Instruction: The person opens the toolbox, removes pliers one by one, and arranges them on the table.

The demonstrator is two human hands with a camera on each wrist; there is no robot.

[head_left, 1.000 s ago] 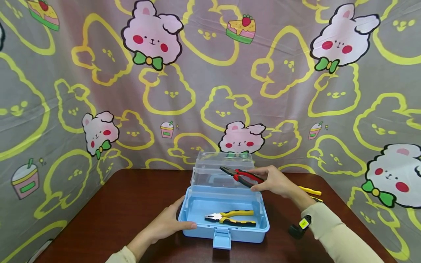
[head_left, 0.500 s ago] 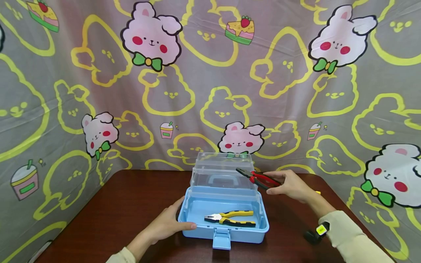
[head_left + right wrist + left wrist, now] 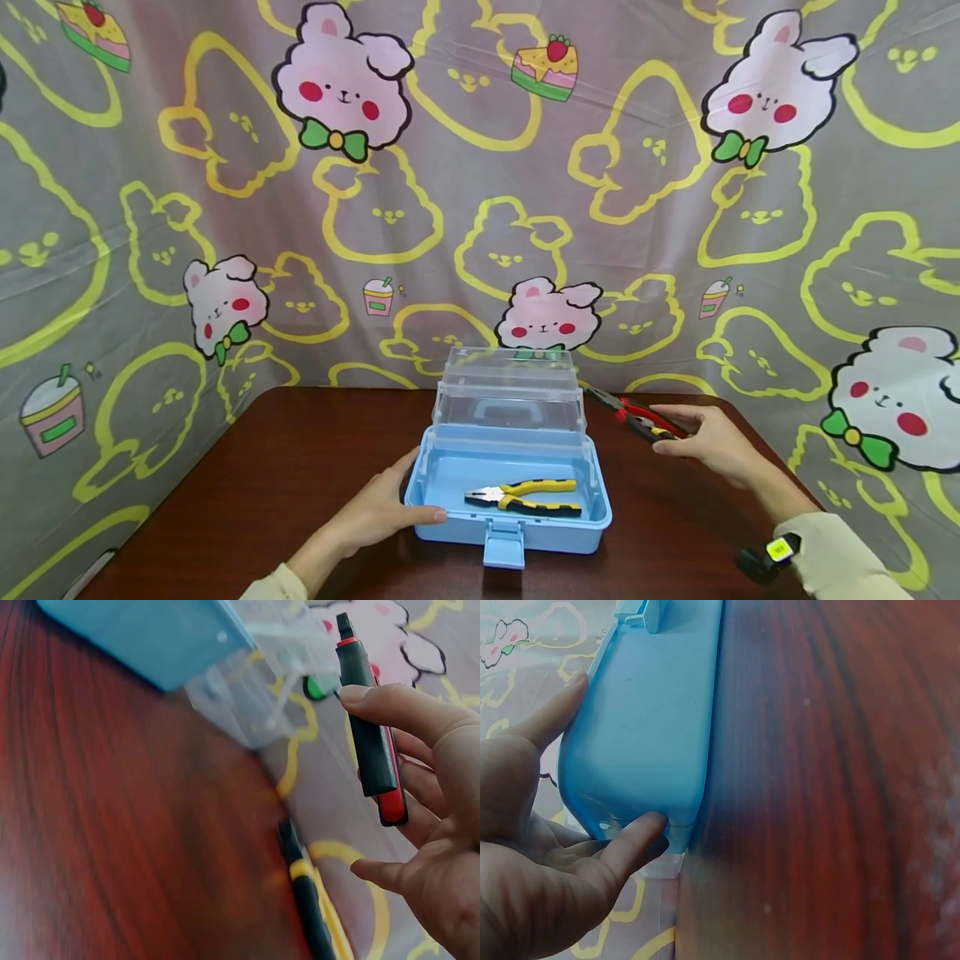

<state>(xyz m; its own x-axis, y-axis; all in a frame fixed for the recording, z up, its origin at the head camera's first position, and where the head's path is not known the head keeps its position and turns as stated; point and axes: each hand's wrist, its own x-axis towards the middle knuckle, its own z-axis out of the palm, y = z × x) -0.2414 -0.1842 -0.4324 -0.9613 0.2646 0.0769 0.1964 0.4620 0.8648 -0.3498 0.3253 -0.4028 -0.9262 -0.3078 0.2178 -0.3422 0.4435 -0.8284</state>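
My right hand [image 3: 716,446] holds a pair of red-and-black pliers [image 3: 626,415] by the handles, above the table to the right of a light blue toolbox [image 3: 450,532]. In the right wrist view, thumb and fingers pinch the handles of these pliers [image 3: 367,742]. The toolbox's clear lid [image 3: 510,408] stands raised at the back. Inside lies a pair of yellow-and-black pliers [image 3: 517,500], jaws to the left. My left hand [image 3: 382,508] grips the box's front left corner, thumb over the front rim, fingers along the side; the left wrist view shows a fingertip [image 3: 649,825] against the wall.
Another yellow-and-black tool [image 3: 304,892] lies on the dark red wooden table [image 3: 315,450] below the right hand, mostly hidden in the head view. The box's front latch [image 3: 504,546] hangs down. A patterned curtain [image 3: 420,192] surrounds the table's back and sides.
My right hand has carried the red-and-black pliers rightward and down, from over the clear lid to beside the toolbox. The left hand and the toolbox stay in place.
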